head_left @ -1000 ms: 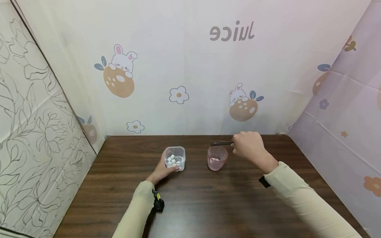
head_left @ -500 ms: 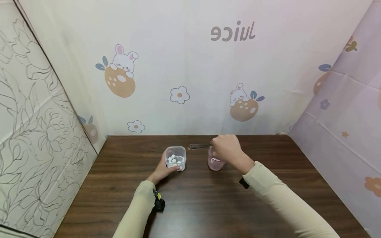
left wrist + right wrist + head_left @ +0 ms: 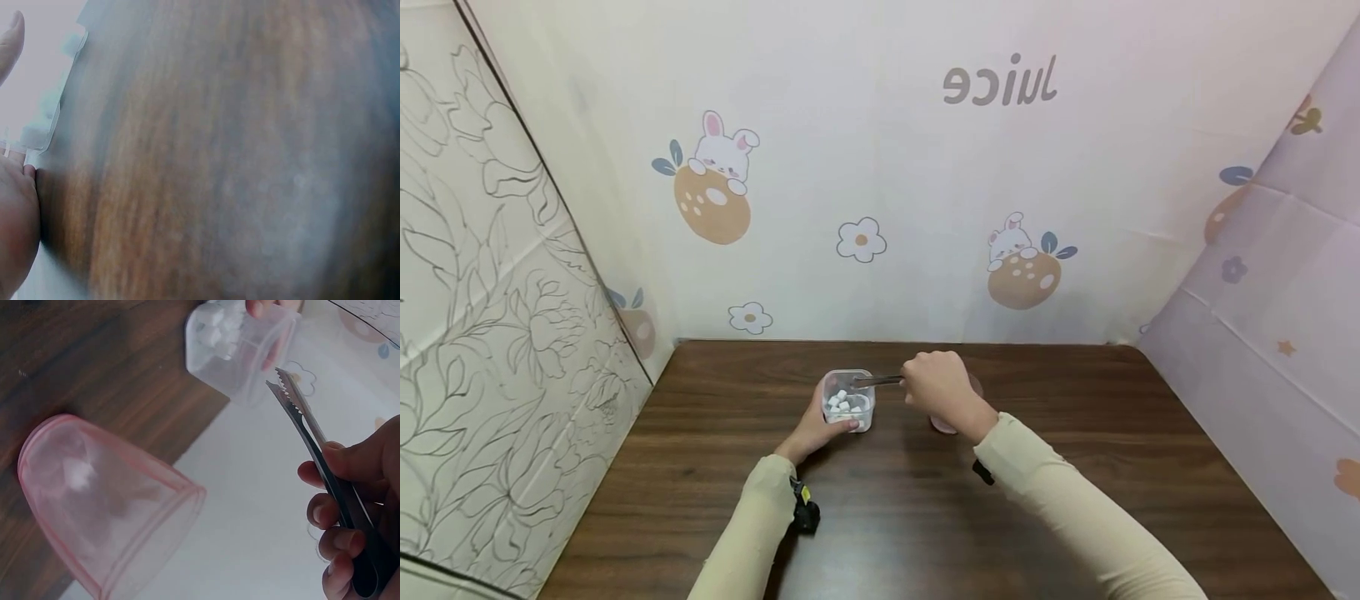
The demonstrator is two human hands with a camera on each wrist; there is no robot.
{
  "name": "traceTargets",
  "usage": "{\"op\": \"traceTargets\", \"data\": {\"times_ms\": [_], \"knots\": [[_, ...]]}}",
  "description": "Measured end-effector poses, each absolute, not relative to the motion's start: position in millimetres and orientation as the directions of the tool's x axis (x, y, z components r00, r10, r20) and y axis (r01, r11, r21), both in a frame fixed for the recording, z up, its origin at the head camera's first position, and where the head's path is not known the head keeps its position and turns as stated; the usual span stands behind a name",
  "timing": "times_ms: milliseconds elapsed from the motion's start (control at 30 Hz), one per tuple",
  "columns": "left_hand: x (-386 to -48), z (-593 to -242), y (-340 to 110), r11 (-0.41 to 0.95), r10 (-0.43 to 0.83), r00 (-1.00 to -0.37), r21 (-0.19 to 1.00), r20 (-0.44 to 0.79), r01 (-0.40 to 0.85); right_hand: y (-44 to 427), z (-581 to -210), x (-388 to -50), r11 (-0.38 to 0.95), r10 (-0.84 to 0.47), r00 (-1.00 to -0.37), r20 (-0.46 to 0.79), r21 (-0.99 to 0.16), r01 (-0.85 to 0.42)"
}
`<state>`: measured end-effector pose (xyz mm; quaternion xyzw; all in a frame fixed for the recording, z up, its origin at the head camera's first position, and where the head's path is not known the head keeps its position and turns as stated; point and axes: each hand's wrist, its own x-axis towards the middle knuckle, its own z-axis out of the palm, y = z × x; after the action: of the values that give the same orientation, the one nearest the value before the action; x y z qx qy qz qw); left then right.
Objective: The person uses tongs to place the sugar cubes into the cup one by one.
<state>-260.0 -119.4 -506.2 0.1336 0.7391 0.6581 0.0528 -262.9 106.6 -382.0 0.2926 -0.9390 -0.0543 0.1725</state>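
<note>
A clear square plastic container holds several small white cubes. My left hand grips its left side, thumb across the front. The left wrist view catches just part of that hand and a washed-out container edge. Metal serrated tongs are pinched in my right hand between thumb and fingers. Their tips are slightly apart with nothing seen between them, and in the head view reach over the container's right rim. A translucent pink cup stands below my right hand, mostly hidden by it in the head view.
Both vessels stand on a dark wooden table. A printed cloth wall rises behind its far edge, with further cloth panels on the left and right sides. A black wrist device sits at my left wrist.
My right hand has moved left with the tongs, from above the pink cup's right side until their tips reach the container. My left hand keeps its hold on the container.
</note>
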Motion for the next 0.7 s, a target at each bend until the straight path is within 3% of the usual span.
{"op": "traceTargets", "data": {"times_ms": [700], "knots": [[-261,-508,-119,0.084,0.271,-0.956,0.986,0.113,0.14,82,-412,-281,0.795,-0.598,-0.761,0.251,0.306,-0.523]]}}
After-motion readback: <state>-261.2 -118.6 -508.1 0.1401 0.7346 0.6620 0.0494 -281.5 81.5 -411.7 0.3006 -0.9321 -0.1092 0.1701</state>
